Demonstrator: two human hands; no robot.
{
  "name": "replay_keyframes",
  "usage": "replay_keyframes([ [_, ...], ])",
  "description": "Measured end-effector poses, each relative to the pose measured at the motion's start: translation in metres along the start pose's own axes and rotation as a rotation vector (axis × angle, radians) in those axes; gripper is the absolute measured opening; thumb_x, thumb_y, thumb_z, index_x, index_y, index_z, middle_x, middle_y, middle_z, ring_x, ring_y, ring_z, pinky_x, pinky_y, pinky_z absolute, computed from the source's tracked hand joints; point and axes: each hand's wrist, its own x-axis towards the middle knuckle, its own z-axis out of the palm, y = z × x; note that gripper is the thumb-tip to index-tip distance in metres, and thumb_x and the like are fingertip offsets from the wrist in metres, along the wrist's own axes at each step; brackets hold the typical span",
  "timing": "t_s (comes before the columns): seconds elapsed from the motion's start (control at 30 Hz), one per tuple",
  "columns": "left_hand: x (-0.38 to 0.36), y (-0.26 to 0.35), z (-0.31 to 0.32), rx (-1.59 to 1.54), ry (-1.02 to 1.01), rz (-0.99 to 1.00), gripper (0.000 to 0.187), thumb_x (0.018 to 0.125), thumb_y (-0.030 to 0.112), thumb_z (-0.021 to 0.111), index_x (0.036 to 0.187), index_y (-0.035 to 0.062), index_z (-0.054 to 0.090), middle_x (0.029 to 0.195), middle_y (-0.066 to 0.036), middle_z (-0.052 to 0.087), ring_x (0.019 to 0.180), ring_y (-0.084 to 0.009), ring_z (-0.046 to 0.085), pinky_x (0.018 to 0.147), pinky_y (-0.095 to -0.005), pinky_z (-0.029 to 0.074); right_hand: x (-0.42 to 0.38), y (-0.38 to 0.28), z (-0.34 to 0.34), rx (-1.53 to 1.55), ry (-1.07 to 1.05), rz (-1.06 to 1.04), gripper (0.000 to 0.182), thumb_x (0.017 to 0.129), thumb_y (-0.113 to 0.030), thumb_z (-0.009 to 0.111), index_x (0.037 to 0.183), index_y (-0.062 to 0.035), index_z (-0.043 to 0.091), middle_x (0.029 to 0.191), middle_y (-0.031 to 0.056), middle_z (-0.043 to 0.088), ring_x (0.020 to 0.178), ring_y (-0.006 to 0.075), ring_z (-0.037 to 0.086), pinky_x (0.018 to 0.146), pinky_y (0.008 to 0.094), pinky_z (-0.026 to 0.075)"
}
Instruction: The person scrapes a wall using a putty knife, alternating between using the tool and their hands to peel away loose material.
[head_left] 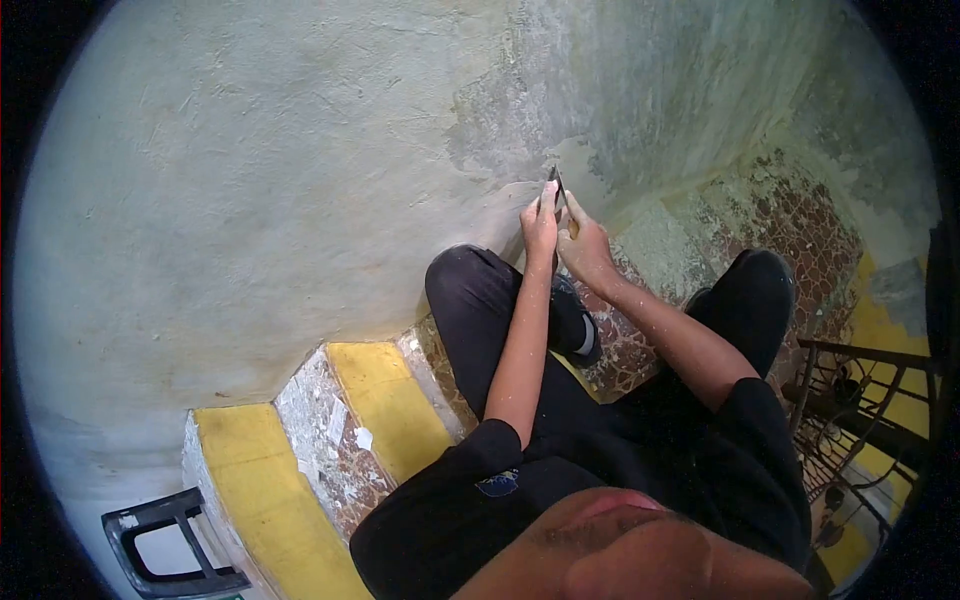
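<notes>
My left hand and my right hand are close together in front of the wall. A thin, dark-bladed putty knife points up between them, its tip right at the plaster. My right hand is closed round its handle, with the index finger stretched toward the blade. Fingers of my left hand press along the blade from the other side. White dust coats the fingers of both hands. Just beyond the tip is a patch of smooth, pale filler beside a rough grey area of wall.
Yellow-edged steps descend at lower left, with white flakes on the tiles. My bent knees flank my arms. A dark metal railing stands at right, and a black frame at lower left. Dusty brown patterned tiles cover the landing.
</notes>
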Motion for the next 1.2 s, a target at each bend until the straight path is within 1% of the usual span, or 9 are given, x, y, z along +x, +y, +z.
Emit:
replay_keyframes([
  [0.27,0.008,0.008,-0.007,-0.053,0.032,0.027,0.05,0.108,0.038,0.058,0.122,-0.0081,0.071,0.112,-0.009,0.074,0.098,-0.0134,0.067,0.085,-0.0275,0.054,-0.01,-0.02,0.01,0.084,0.024,0.04,0.073,0.089,-0.006,0.053,0.16,-0.0064,0.036,0.131,0.0279,0.064,0.12,0.039,0.064,0.102,0.0408,0.048],
  [0.37,0.004,0.018,-0.014,-0.046,0.02,-0.069,0.05,0.108,0.038,0.058,0.121,-0.0086,0.072,0.109,-0.009,0.074,0.095,-0.0131,0.067,0.083,-0.0262,0.053,-0.012,-0.039,0.006,0.124,-0.015,0.095,0.073,0.089,-0.007,0.054,0.16,-0.0058,0.036,0.131,0.0285,0.064,0.12,0.0389,0.064,0.102,0.0404,0.048],
  [0.43,0.01,0.015,-0.02,0.033,-0.03,-0.048,0.055,0.107,0.038,0.059,0.131,-0.0115,0.064,0.128,-0.017,0.07,0.111,-0.023,0.07,0.092,-0.0326,0.056,-0.016,-0.043,0.008,0.144,0.0,0.081,0.069,0.092,-0.009,0.053,0.159,-0.0062,0.037,0.124,0.0307,0.066,0.117,0.0421,0.065,0.099,0.043,0.049],
  [0.6,0.001,0.034,-0.023,0.012,-0.002,0.004,0.053,0.107,0.036,0.059,0.127,-0.0124,0.066,0.125,-0.017,0.071,0.107,-0.0221,0.071,0.089,-0.0305,0.057,-0.012,-0.036,0.018,0.101,0.011,0.019,0.068,0.093,-0.01,0.052,0.159,-0.0076,0.036,0.116,0.0324,0.067,0.111,0.0443,0.067,0.095,0.045,0.051],
  [0.67,-0.004,0.041,-0.024,0.084,-0.014,0.037,0.052,0.107,0.036,0.059,0.125,-0.0126,0.067,0.124,-0.017,0.071,0.105,-0.0215,0.071,0.087,-0.03,0.057,-0.015,-0.05,0.012,0.12,-0.05,0.105,0.072,0.091,-0.01,0.054,0.16,-0.0063,0.036,0.121,0.0299,0.067,0.11,0.0361,0.067,0.097,0.0397,0.05],
  [0.8,-0.002,0.05,-0.029,0.317,-0.006,-0.099,0.055,0.106,0.039,0.061,0.123,-0.0127,0.068,0.121,-0.017,0.072,0.102,-0.02,0.071,0.087,-0.0278,0.056,-0.016,-0.065,0.008,0.132,-0.163,0.247,0.072,0.092,-0.011,0.054,0.161,-0.0061,0.034,0.12,0.0297,0.067,0.108,0.0348,0.067,0.095,0.0397,0.05],
  [0.93,0.004,0.042,-0.036,0.05,-0.075,-0.071,0.062,0.106,0.044,0.059,0.13,-0.0122,0.064,0.126,-0.018,0.07,0.11,-0.0221,0.068,0.093,-0.0306,0.054,-0.014,-0.049,0.033,0.193,-0.03,0.111,0.073,0.093,-0.013,0.056,0.161,-0.0036,0.031,0.132,0.031,0.063,0.121,0.0353,0.064,0.102,0.0395,0.048],
  [1.1,-0.001,0.052,-0.037,-0.009,-0.09,-0.089,0.064,0.106,0.048,0.057,0.131,-0.01,0.065,0.127,-0.016,0.069,0.114,-0.0207,0.066,0.098,-0.0293,0.05,-0.012,-0.054,0.039,0.243,-0.035,0.125,0.075,0.095,-0.017,0.06,0.161,-0.0002,0.029,0.143,0.0308,0.057,0.133,0.0358,0.058,0.108,0.039,0.045],
  [1.2,-0.003,0.057,-0.037,0.043,-0.154,-0.092,0.071,0.106,0.052,0.053,0.138,-0.0105,0.059,0.14,-0.021,0.063,0.127,-0.0274,0.061,0.109,-0.0363,0.046,-0.008,-0.048,0.041,0.234,-0.006,0.089,0.078,0.095,-0.019,0.063,0.161,0.0016,0.028,0.143,0.0291,0.058,0.133,0.034,0.058,0.108,0.038,0.044],
])
